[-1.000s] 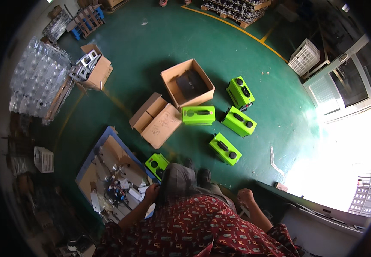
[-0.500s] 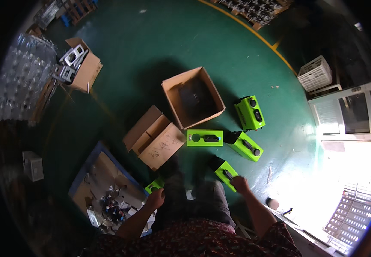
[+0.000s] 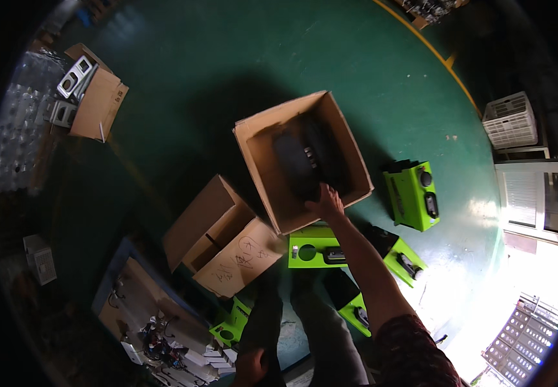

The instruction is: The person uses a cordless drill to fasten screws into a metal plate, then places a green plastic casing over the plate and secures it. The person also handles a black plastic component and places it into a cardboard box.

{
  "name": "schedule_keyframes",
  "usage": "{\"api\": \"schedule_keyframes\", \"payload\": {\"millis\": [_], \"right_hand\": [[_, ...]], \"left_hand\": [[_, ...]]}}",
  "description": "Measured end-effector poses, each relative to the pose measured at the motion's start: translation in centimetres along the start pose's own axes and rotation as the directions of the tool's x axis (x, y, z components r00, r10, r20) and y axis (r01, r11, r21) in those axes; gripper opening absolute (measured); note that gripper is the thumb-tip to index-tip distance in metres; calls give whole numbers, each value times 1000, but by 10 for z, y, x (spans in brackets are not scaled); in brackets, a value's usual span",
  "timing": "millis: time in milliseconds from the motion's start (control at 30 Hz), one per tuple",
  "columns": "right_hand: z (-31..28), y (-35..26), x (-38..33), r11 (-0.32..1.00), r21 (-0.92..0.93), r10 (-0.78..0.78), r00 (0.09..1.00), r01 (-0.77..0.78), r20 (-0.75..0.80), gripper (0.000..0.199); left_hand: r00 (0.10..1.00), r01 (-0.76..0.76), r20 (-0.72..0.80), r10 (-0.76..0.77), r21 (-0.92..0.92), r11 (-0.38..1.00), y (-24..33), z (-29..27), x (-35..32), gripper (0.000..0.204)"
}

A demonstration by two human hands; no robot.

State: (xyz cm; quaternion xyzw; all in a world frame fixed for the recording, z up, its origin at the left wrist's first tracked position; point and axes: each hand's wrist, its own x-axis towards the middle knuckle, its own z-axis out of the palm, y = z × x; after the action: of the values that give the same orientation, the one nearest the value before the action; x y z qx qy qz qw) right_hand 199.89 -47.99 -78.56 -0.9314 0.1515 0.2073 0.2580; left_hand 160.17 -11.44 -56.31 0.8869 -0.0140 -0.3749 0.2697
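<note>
My right hand [image 3: 326, 204] reaches into an open cardboard box [image 3: 267, 205], at its near side. Its thumb and fingers are apart, at the edge of dark black parts [image 3: 301, 155] inside; whether they touch is too dark to tell. Low in view, my left hand [image 3: 250, 366] is beside my left leg, its fingers dark and blurred. A bright green case with a black handle [image 3: 306, 251] stands between the box and my legs, partly behind my right forearm. More green cases stand to the right, one upright [image 3: 414, 197], another [image 3: 403, 261] partly behind my arm.
A second open carton [image 3: 230, 267] with handwriting stands left of the box. A blue-edged bin [image 3: 121, 267] holds wires and loose parts; a green piece [image 3: 232, 326] is beside it. Grey frames fill a carton [image 3: 101, 106] at far left. A white crate [image 3: 510, 121] stands right.
My right hand has left the green case at the lower right and now reaches forward into the box. My left hand has come back toward my body. The view has shifted.
</note>
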Motion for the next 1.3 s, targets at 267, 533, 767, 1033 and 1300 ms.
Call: {"api": "schedule_keyframes", "payload": {"millis": [267, 533, 767, 1033, 1300], "right_hand": [[114, -13, 115, 947, -245, 208, 978, -209, -29, 144], [105, -18, 124, 948, -190, 252, 967, -255, -40, 142], [12, -17, 129, 960, 147, 221, 966, -240, 136, 136], [-93, -61, -46, 673, 717, -47, 957, -182, 287, 110], [-221, -134, -289, 768, 638, -229, 908, -52, 349, 110]], "left_hand": [[990, 33, -121, -67, -260, 965, 77, -62, 32, 17], [988, 73, -114, -107, -265, 961, 83, -69, 39, 17], [988, 12, -145, -59, -304, 953, 87, -74, 40, 22], [993, 75, -60, -102, -354, 932, 61, -27, 35, 32], [985, 43, 3, -173, -973, 229, 107, -89, 47, 62]]}}
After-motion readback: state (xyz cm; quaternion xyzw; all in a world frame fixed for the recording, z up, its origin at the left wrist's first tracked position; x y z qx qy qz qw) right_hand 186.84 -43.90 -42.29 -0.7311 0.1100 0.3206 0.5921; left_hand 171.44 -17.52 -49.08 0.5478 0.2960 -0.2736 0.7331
